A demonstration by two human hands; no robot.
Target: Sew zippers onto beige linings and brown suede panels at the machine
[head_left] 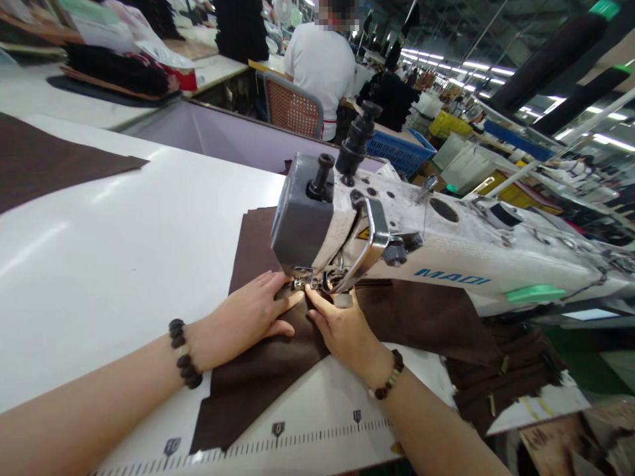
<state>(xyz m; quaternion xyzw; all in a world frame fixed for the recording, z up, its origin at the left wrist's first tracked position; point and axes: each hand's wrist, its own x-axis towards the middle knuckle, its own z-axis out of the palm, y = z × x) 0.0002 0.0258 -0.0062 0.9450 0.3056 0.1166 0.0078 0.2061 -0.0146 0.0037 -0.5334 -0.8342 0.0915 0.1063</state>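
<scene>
Fingers: both sets spread and pressing down, gripping nothing clearly.
Left hand [243,318]: on dark brown fabric [258,360], left of the needle area.
Right hand [347,328]: on the same fabric, just right of it.
Fabric: under the sewing machine [347,225] head, across the white table [139,264].
Far side: seated person [321,73], white shirt.
Near right: stacked brown pieces [506,370].

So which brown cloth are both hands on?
The one under the sewing machine's head, with left hand and right hand on it. The far-left piece and right-side pile touch neither.
</scene>
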